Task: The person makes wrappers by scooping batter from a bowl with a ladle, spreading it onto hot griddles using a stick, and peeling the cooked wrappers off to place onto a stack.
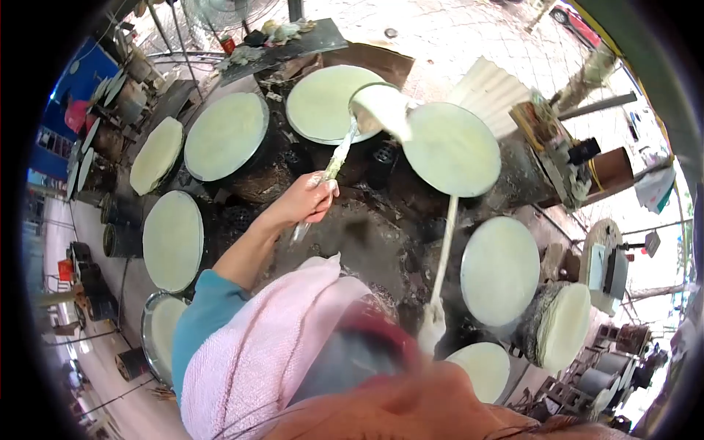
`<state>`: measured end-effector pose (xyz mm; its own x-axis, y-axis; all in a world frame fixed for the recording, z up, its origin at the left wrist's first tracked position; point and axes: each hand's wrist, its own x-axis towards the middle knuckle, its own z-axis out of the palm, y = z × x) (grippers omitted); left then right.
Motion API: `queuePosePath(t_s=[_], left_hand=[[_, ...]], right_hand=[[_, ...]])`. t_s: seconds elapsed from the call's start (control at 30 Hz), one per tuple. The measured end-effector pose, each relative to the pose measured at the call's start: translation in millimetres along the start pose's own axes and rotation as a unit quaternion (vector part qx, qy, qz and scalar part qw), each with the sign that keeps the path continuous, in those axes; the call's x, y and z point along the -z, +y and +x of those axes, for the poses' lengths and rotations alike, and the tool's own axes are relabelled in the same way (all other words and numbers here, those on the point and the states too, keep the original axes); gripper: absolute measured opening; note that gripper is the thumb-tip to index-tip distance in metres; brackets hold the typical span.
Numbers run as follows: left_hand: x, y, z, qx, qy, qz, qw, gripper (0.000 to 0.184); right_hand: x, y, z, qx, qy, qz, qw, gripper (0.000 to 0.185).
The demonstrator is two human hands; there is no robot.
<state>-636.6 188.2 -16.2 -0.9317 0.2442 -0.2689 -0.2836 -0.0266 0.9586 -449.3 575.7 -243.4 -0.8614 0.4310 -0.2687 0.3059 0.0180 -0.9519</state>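
Observation:
My left hand (312,198) is bare and closed around the wet, batter-smeared handle of a ladle (381,105). The ladle is tipped to the right, with white batter at its lip against the rim of a round flat pan (452,150). Pale greenish batter covers that pan's face. A long pole handle (444,257) runs from the pan down to my right hand (433,328), which looks gloved in white and is wrapped around its lower end. Just behind the ladle lies another coated round pan (326,103).
Several more coated discs stand in a ring around me, including a left one (173,240), a back-left one (226,137) and a right one (500,271). Dark stove openings (383,154) sit between them. A fan (227,11) and a cluttered dark board (286,51) are behind.

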Motion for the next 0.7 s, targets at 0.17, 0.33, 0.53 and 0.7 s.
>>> queuePosePath(t_s=[0.17,0.33,0.53,0.7], left_hand=[[112,-36,-33,0.130,-0.084,-0.368,0.917,0.032],[185,-83,-78,0.127,-0.085,-0.539,0.829,0.031],[230,-111,-142,-0.005,-0.030,-0.573,0.819,0.030],[210,-101,-199,-0.090,0.183,-0.514,0.834,0.027]], right_hand=[[-151,-53,58,0.023,-0.112,0.047,0.992,0.033],[-307,-118,72,-0.053,-0.246,0.014,0.968,0.036],[-439,-112,52,-0.032,-0.420,-0.028,0.907,0.036],[-516,-132,16,-0.032,-0.590,-0.086,0.802,0.038]])
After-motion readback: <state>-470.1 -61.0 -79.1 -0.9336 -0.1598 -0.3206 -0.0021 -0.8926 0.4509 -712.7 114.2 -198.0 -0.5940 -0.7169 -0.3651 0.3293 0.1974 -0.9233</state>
